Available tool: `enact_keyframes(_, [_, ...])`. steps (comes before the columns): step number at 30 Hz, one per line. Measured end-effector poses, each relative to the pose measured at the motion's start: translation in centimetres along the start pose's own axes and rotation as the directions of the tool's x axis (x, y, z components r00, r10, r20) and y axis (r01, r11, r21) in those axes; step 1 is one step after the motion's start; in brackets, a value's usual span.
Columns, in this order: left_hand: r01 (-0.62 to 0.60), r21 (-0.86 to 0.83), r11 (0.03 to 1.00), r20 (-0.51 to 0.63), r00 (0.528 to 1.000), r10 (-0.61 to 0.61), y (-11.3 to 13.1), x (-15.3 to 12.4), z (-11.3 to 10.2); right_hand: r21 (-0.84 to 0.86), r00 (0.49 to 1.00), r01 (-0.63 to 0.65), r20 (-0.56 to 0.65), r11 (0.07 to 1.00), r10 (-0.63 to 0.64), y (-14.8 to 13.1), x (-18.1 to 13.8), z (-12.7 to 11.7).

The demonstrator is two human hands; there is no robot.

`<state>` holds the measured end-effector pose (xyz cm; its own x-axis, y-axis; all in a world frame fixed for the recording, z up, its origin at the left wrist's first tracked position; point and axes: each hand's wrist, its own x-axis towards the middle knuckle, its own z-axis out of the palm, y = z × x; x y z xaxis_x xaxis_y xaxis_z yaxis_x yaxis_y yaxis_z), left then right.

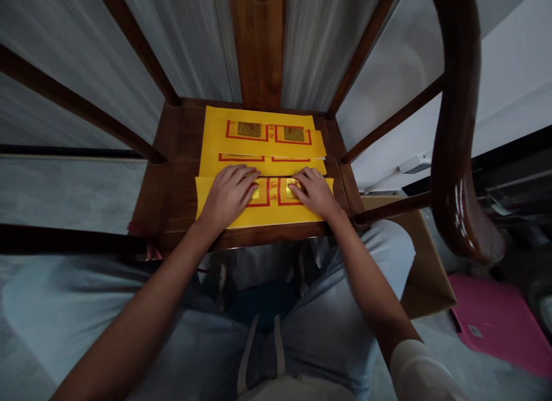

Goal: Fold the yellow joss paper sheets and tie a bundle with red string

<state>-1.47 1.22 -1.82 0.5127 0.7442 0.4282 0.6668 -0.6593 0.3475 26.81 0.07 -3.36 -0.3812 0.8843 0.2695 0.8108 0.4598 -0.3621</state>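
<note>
Yellow paper sheets with red-framed gold squares lie on the seat of a dark wooden chair (pixel 172 177). The nearest sheet (pixel 276 214) lies along the seat's front edge. My left hand (pixel 228 194) rests flat on its left half, fingers stretched toward the middle. My right hand (pixel 314 191) presses on its right half, fingertips over a gold square. Behind it lie a second sheet (pixel 276 165) and a farther stack of sheets (pixel 263 131) near the chair back.
The chair's curved armrest (pixel 457 131) rises at the right, with wooden rails at both sides. A cardboard box (pixel 426 263) and a pink flat object (pixel 500 320) lie on the floor to the right. My knees in light trousers are below the seat.
</note>
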Motion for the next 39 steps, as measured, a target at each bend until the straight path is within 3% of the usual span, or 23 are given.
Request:
enact_keyframes(16, [0.166, -0.043, 0.985, -0.040, 0.985, -0.167, -0.4, 0.2, 1.1, 0.095, 0.997, -0.022, -0.065, 0.995, 0.028, -0.1, 0.6, -0.1])
enact_keyframes(25, [0.193, -0.052, 0.980, -0.011, 0.981, -0.194, -0.3, 0.5, 1.1, 0.132, 0.997, -0.026, -0.072, 0.991, 0.036, 0.2, 0.6, 0.1])
enact_keyframes(32, [0.168, 0.004, 0.986, 0.012, 0.986, -0.168, 0.0, 0.4, 0.9, -0.012, 1.000, 0.006, 0.012, 1.000, -0.006, -0.5, 0.4, -0.5])
enact_keyframes(39, [0.141, 0.050, 0.989, 0.008, 0.990, -0.142, 0.5, 0.3, 0.9, -0.020, 0.986, -0.019, 0.163, 1.000, 0.022, -0.5, 2.0, -2.1])
